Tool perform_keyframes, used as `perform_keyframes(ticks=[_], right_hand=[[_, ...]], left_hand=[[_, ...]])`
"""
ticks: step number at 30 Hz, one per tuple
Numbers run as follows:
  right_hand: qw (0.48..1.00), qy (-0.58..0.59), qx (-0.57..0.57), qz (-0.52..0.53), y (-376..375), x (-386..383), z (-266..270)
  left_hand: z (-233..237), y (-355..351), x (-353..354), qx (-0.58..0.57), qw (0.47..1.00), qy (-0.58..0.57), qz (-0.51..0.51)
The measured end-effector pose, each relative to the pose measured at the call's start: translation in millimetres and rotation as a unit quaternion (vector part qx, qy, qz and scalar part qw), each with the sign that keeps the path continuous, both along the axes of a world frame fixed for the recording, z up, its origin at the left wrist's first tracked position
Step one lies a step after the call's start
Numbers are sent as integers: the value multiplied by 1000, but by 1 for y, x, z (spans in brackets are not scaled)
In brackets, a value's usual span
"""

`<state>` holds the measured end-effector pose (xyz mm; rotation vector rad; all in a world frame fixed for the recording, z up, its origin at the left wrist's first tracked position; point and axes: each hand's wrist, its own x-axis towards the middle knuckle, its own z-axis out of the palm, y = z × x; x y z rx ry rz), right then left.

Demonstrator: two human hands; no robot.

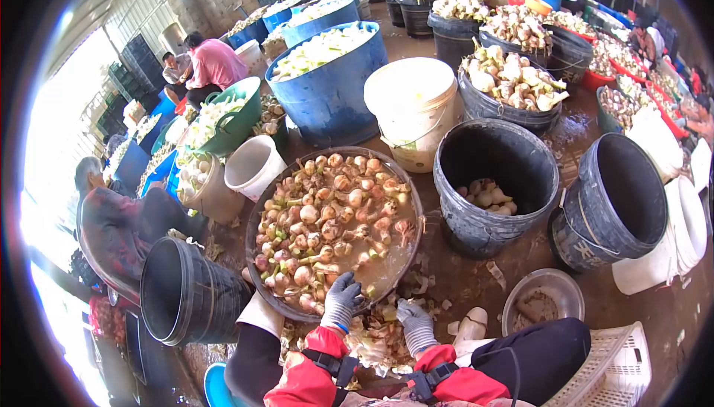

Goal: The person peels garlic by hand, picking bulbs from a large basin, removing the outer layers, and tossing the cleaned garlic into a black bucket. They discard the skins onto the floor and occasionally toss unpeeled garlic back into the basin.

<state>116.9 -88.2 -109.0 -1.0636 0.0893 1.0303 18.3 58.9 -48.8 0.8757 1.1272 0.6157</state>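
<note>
A wide dark tub (416, 242) stands in front of me, with many garlic bulbs (309, 214) in muddy water. My left hand (343, 299), in a grey striped glove, is over the tub's near rim beside the bulbs; its fingers are apart. To the right of it, outside the tub, my right hand (415, 324) wears a similar glove and is above the peelings (375, 341). Its fingers are bent together, and anything between them is too small to name.
A black bucket (497, 150) holding some bulbs and another black bucket (584, 221) stand at the right, near a metal bowl (544, 286). A black bucket (186, 288) leans at the left. Seated people are at the left; full tubs stand behind.
</note>
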Motion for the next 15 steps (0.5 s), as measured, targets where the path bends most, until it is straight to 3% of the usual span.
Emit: perform_keyframes(ticks=[3, 7, 8, 9, 10, 11, 13, 14, 15], right_hand=[[996, 67, 47, -25, -2, 1, 6], [998, 48, -38, 11, 4, 10, 14], [997, 55, -54, 15, 6, 13, 14], [996, 59, -58, 14, 8, 13, 10], [997, 57, -53, 16, 9, 13, 6], [997, 53, -49, 19, 10, 12, 2], [997, 53, -47, 36, 11, 10, -4], [996, 50, -44, 51, 11, 11, -8], [996, 51, -49, 48, 12, 10, -8]], left_hand=[[3, 6, 9, 2, 1000, 23, -13], [-30, 27, 18, 6, 999, 41, -21], [-40, 33, 19, 179, 962, 194, -73], [-40, 36, 23, 340, 870, 335, -123], [-40, 40, 28, 422, 799, 408, -127], [-41, 43, 33, 419, 800, 410, -131], [-34, 51, 52, 470, 695, 504, -205], [-35, 65, 69, 348, 714, 531, -296], [-48, 75, 74, 302, 709, 549, -324]])
